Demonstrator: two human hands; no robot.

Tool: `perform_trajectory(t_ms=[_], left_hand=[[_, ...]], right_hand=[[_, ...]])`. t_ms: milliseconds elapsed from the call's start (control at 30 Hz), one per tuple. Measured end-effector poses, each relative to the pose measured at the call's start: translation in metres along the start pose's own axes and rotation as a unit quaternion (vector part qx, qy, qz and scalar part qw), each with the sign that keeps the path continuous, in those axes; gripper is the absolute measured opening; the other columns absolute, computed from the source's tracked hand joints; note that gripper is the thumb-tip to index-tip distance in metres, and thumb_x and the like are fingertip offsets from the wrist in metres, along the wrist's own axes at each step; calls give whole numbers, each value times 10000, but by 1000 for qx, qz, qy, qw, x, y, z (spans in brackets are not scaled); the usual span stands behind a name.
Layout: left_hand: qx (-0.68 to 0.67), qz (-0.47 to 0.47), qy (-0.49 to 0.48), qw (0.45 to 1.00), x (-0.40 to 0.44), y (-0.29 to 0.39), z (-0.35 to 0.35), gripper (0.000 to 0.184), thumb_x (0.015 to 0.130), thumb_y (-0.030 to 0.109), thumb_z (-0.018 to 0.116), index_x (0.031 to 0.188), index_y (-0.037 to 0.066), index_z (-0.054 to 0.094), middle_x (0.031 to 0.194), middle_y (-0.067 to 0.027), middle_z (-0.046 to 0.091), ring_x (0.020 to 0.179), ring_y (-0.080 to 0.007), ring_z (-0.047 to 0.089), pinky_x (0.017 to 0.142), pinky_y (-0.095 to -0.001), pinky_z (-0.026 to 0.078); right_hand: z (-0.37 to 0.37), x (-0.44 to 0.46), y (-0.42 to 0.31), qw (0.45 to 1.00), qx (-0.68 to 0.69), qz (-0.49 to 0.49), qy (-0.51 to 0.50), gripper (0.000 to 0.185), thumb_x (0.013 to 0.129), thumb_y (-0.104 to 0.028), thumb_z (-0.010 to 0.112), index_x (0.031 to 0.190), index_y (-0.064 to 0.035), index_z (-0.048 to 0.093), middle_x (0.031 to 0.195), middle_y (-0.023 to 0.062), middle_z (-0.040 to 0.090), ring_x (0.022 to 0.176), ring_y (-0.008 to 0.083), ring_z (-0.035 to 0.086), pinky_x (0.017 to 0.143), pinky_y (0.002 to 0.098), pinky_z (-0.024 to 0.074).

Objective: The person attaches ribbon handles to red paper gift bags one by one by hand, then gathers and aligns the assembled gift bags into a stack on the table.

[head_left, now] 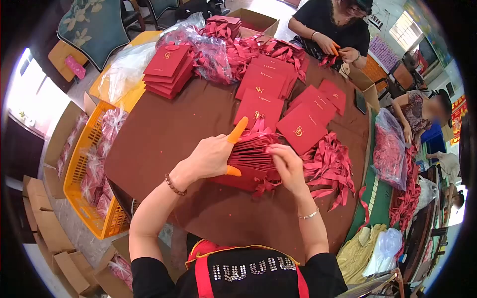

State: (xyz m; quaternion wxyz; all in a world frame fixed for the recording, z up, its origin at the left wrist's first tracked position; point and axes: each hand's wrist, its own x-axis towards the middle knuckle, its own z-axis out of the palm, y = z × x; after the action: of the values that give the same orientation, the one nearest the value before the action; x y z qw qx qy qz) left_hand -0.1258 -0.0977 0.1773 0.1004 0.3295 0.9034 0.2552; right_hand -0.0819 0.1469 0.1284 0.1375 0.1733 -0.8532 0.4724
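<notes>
A thick stack of red paper gift bags (251, 155) stands on edge on the brown-covered table, its layered edges facing up and red ribbons trailing from it. My left hand (211, 151), with orange finger cots on two fingers, grips the stack's left side. At the right side, my right hand (288, 166) is closed in a pinch on a red ribbon of the stack; the fingertips partly hide it. Just right of that hand lies a heap of loose red ribbons (330, 166). Flat red bags with gold print (303, 126) lie beyond the stack.
More red bags (169, 67) are piled at the table's far left, beside clear plastic (129, 64). An orange crate (72, 169) of wrapped red bundles stands left on the floor. Across the table, a co-worker's hands (335, 49) handle something red. A phone (359, 101) lies nearby.
</notes>
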Motion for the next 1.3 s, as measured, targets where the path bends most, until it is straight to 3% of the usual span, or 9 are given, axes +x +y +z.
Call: perform_trajectory(t_ms=[67, 200, 267, 400, 467, 600, 833, 900, 1300], left_hand=[[43, 30, 36, 998, -1, -4, 4, 1211, 604, 366, 816, 1448, 33, 15, 854, -139, 600, 823, -299, 581, 725, -377, 473], [42, 46, 48, 997, 0, -1, 2, 1200, 610, 383, 809, 1448, 29, 26, 826, -129, 591, 802, -286, 576, 712, -368, 469], [31, -14, -10, 999, 1, 0, 0, 1191, 596, 389, 819, 1454, 76, 54, 1125, -118, 600, 1017, -326, 555, 863, -387, 443], [33, -21, -12, 999, 1, -2, 0, 1178, 598, 398, 815, 1453, 76, 72, 1122, -123, 600, 1015, -325, 559, 862, -390, 445], [78, 63, 56, 993, 2, -14, 12, 1158, 617, 397, 796, 1442, 8, 84, 799, -129, 589, 800, -289, 576, 699, -368, 473], [59, 54, 40, 996, 4, -7, 3, 1145, 617, 391, 798, 1441, 8, 101, 784, -129, 587, 794, -291, 575, 689, -369, 471], [39, -3, -29, 999, 6, 6, -12, 1048, 584, 390, 818, 1405, 66, 253, 1051, -145, 601, 961, -329, 569, 835, -393, 450], [33, 0, -30, 999, 5, 6, -11, 1039, 577, 388, 820, 1398, 67, 270, 1060, -149, 591, 963, -331, 562, 843, -395, 444], [110, 54, -2, 992, 7, -1, -2, 1009, 587, 440, 787, 1396, 75, 309, 1312, -143, 418, 1169, -328, 423, 956, -427, 369]], right_hand=[[-3, -16, 34, 994, -42, 90, 47, 102, 855, -58, 573, 942, -36, 620, 804, 112, 595, 721, 237, 608, 663, 350, 482], [-11, -17, 52, 973, -207, 10, 101, 135, 861, -104, 588, 958, -15, 617, 890, 107, 594, 738, 209, 603, 691, 275, 470], [-7, 2, 5, 961, 169, 210, 57, 176, 871, -145, 605, 948, 13, 607, 926, 60, 594, 776, 152, 590, 714, 276, 468], [-4, 17, -6, 914, 239, 308, -111, 154, 880, -144, 599, 948, -7, 603, 896, 44, 599, 831, 99, 558, 731, 240, 445], [4, 11, 10, 841, 459, 285, -23, 130, 895, -164, 566, 978, -69, 596, 844, -19, 588, 708, 51, 517, 581, 176, 401], [23, -7, 30, 706, 634, 313, 36, 95, 892, -188, 547, 937, -108, 573, 843, -13, 590, 731, 67, 532, 600, 190, 434], [3, 9, 22, 841, 414, 344, -61, 57, 842, -85, 602, 893, -60, 604, 820, -19, 498, 831, 56, 461, 718, 181, 359], [0, 14, 16, 940, 286, 176, -55, 76, 833, -43, 578, 882, -18, 630, 851, -3, 515, 849, 69, 483, 744, 203, 387], [10, 18, 10, 979, 181, 64, -69, 183, 867, -96, 487, 887, 42, 605, 896, 68, 592, 910, 157, 536, 821, 259, 402]])
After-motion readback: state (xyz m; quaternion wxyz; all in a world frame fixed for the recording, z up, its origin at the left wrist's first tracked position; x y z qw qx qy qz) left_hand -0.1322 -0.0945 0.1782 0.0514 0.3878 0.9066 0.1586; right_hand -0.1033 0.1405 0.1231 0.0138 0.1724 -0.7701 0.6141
